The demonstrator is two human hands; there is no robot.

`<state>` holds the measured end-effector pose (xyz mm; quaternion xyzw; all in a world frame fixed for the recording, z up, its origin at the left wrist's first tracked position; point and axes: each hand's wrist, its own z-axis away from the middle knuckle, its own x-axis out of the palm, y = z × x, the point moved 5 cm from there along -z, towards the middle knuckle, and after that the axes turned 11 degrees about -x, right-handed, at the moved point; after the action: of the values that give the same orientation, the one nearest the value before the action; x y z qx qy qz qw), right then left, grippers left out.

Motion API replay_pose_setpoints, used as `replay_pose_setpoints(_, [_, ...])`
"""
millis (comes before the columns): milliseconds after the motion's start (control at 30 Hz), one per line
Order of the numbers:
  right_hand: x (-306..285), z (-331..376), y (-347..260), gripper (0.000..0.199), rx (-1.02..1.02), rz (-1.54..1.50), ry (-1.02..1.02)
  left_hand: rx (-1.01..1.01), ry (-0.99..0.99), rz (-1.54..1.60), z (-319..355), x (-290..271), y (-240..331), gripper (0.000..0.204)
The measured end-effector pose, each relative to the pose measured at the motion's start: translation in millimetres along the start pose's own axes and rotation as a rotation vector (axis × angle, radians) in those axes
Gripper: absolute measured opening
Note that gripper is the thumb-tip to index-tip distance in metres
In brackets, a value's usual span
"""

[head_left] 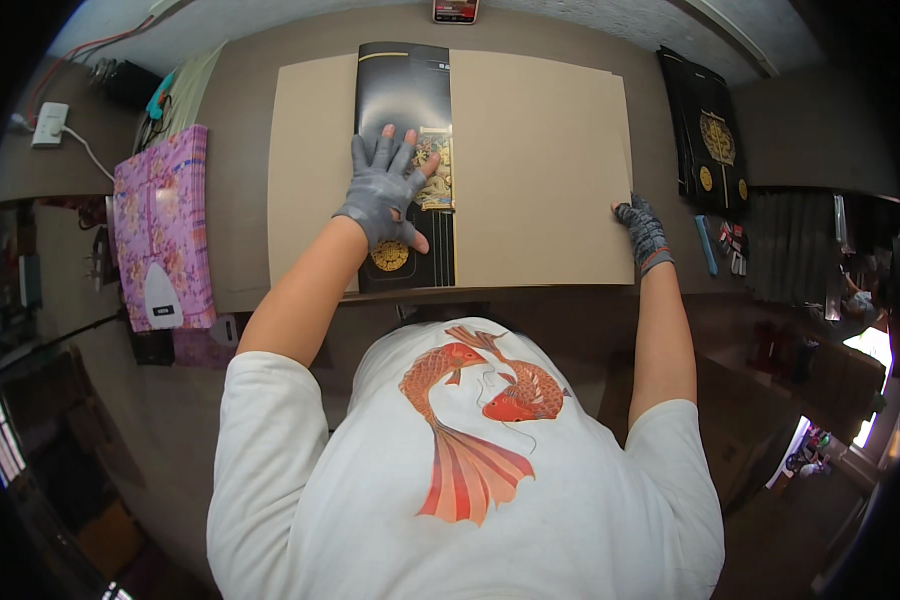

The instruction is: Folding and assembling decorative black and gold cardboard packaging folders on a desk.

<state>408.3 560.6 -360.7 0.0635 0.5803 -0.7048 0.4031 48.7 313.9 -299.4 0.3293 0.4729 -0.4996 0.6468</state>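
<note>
A black printed sheet with gold ornaments (402,90) lies on tan cardboard (310,160) on the table. My left hand (385,185), in a grey fingerless glove, presses flat on the black sheet with fingers spread. A second tan cardboard sheet (535,165) covers the right part of the black sheet. My right hand (642,228), also gloved, grips this sheet's right edge near its lower corner.
A pink flowered stack (160,215) with a white iron-shaped object (160,295) lies at the left. A black bag with gold emblems (705,130) and small tools (720,245) sit at the right. A phone (455,10) rests at the far edge, and a power adapter (50,125) at the far left.
</note>
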Motion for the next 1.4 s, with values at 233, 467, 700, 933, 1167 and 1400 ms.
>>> replay_pose_setpoints(233, [-3.1, 3.6, -8.6, 0.051, -0.023, 0.006, -0.016, 0.019, 0.055, 0.031, -1.0, 7.6, -3.9, 0.137])
replay_pose_setpoints(467, [-2.8, 4.9, -8.2, 0.051, -0.050, 0.002, 0.066, 0.016, 0.027, 0.021, 0.8, 1.7, -6.9, 0.136])
replay_pose_setpoints(700, [-6.3, -8.2, 12.6, 0.052, -0.035, -0.002, -0.010, 0.022, 0.056, 0.024, 3.4, 3.2, -10.6, 0.134])
replay_pose_setpoints(933, [-4.9, -11.3, 17.5, 0.052, -0.061, -0.017, -0.018, -0.103, 0.113, 0.137, -5.2, -10.8, -3.5, 0.104])
replay_pose_setpoints(1167, [-2.6, -11.4, 23.7, 0.054, -0.057, -0.100, -0.052, -0.156, 0.239, 0.051, -57.3, -23.1, -3.7, 0.099])
replay_pose_setpoints(1400, [-1.5, 1.5, 5.3, 0.055, 0.028, -0.149, -0.025, -0.208, 0.196, 0.085, -64.2, -1.6, -18.8, 0.116])
